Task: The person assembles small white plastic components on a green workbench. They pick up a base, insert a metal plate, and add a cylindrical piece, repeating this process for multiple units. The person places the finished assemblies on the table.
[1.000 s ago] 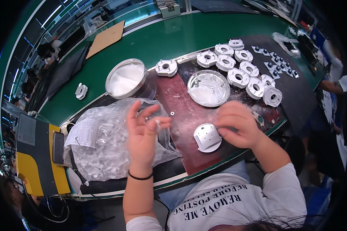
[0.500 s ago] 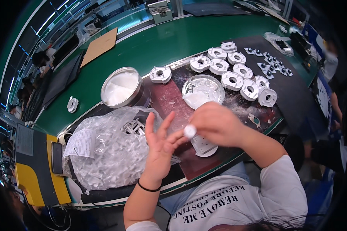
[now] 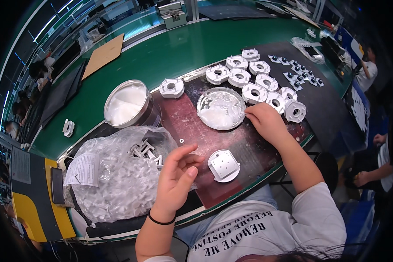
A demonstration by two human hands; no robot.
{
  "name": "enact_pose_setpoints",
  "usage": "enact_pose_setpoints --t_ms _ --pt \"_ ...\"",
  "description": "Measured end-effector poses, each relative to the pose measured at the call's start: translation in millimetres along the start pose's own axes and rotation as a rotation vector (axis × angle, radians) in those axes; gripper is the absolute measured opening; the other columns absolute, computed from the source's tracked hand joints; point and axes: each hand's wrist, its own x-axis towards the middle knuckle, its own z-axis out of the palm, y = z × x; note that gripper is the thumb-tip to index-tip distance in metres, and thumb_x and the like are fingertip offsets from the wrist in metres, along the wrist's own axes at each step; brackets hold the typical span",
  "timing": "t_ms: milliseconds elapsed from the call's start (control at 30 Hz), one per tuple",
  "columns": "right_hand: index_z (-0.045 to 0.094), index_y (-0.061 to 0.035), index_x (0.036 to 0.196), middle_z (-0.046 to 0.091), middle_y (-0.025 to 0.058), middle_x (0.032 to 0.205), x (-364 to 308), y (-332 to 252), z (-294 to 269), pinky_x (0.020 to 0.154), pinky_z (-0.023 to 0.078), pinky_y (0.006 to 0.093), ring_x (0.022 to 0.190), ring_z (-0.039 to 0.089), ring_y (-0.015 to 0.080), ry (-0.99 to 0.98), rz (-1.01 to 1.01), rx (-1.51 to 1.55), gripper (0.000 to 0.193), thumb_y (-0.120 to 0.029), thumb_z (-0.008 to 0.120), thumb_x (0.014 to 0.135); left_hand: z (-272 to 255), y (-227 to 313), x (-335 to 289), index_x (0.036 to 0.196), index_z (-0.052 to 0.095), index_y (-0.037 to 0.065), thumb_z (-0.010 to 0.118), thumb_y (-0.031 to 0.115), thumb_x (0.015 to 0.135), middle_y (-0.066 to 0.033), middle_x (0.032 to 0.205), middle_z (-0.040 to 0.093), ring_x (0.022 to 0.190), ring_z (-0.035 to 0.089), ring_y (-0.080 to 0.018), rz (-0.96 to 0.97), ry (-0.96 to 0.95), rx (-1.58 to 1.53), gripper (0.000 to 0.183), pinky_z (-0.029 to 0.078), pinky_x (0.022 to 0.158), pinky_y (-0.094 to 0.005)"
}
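Note:
My right hand (image 3: 268, 124) is at the right rim of a round shallow metal dish (image 3: 205, 97) holding white grease-like stuff. Its fingertips are pinched together there; whatever they hold is too small to make out. My left hand (image 3: 175, 177) hovers beside a clear plastic bag (image 3: 118, 192), fingers loosely curled, thumb apart, with nothing visible in it. Between my hands, a white rounded plate with small holes (image 3: 224, 166) lies on the red mat (image 3: 218, 194). A tiny white ring (image 3: 181, 140) rests on the mat near the bag, which is full of white plastic parts.
Behind the bag leans an open tin (image 3: 150, 111) of white stuff. Several white round housings (image 3: 239, 77) cluster at the back right, with another housing (image 3: 172, 88) beside the tin. Small black-and-white parts (image 3: 297, 72) lie on a dark sheet. A yellow-grey machine (image 3: 35, 192) stands left.
My hands have parted; they were together around a small round white piece. The right hand moved out to the dish's rim, and the left drew back with its fingers curling. The view shifted slightly.

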Motion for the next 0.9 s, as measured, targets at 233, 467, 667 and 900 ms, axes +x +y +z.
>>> enact_pose_setpoints --t_ms 233,467,667,900 --pt "0.064 -0.0045 0.091 0.062 0.0098 0.081 -2.4 -4.2 1.9 0.073 0.047 0.0382 0.081 0.059 0.0279 -0.023 -0.059 -0.068 0.012 -0.009 0.065 0.08 0.8 -1.5 -1.7 0.127 0.043 -0.003 0.05 0.008 0.091 -0.0144 0.131 0.045 0.108 0.055 -0.0223 0.019 -0.034 0.007 0.038 0.042 0.096 -0.0374" --pt "0.064 -0.004 0.091 0.061 0.0098 0.078 -4.9 -3.4 1.9 0.073 0.046 0.038 0.078 0.058 0.0273 -0.036 -0.082 -0.083 0.012 -0.011 0.063 0.081 2.4 0.8 -0.4 0.124 0.046 -0.002 0.051 0.008 0.09 -0.014 0.13 0.045 0.107 0.055 -0.0213 0.02 -0.028 0.04 0.035 0.042 0.095 -0.0347" --pt "0.064 -0.0038 0.092 0.062 0.0098 0.079 -5.4 -4.5 2.1 0.073 0.046 0.0384 0.079 0.058 0.0276 -0.03 -0.062 -0.061 0.012 -0.011 0.063 0.082 2.4 0.5 -0.1 0.122 0.046 -0.002 0.051 0.008 0.09 -0.0143 0.128 0.046 0.105 0.056 -0.0208 0.026 -0.02 0.063 0.034 0.042 0.094 -0.0342" --pt "0.064 -0.0028 0.099 0.063 0.0102 0.085 -3.9 -8.2 -2.8 0.075 0.048 0.0351 0.082 0.06 0.0235 0.029 0.076 0.065 0.017 -0.011 0.061 0.084 -1.4 -2.9 0.6 0.122 0.049 0.001 0.052 0.0 0.089 -0.0117 0.129 0.044 0.107 0.053 -0.0177 0.051 -0.046 0.016 0.034 0.043 0.092 -0.0308"
